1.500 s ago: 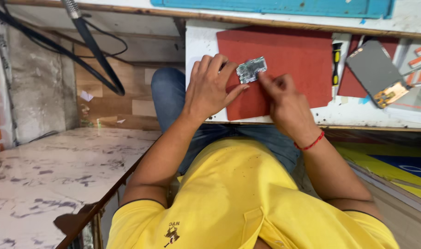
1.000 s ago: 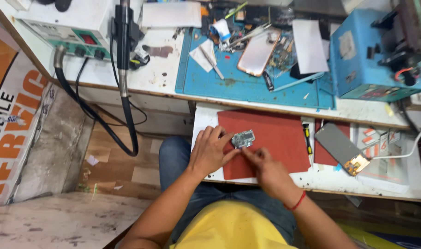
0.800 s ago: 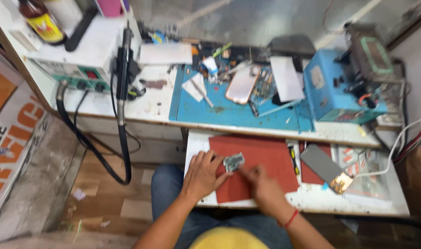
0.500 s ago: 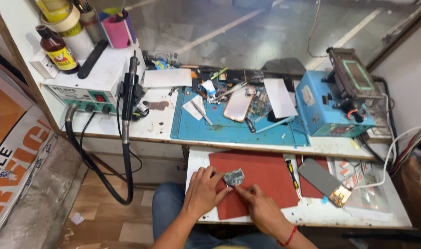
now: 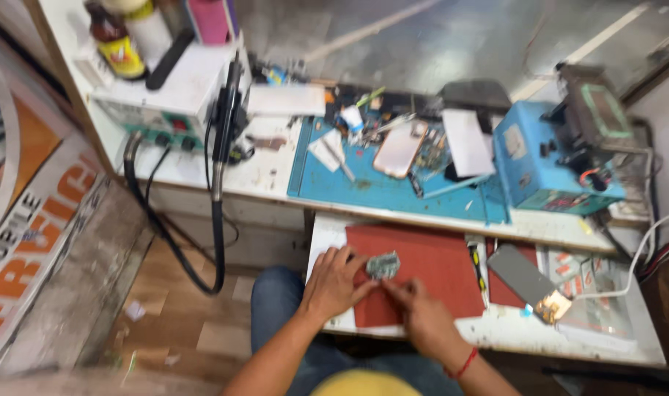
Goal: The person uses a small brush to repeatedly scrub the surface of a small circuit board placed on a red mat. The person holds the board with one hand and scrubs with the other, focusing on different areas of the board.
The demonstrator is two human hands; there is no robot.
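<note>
Two hands — small grey board

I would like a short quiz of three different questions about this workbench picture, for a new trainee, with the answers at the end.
1. True or false: the small grey circuit board lies on the red rectangular mat.
2. Which hand rests flat, with fingers spread, on the mat's near left corner: A the left hand, B the right hand?
3. Fill in: the square box-shaped machine at the right of the upper shelf is ____ in colour.

Key: 1 true; 2 A; 3 blue. The right hand's fingertips touch the board's near edge.
</note>
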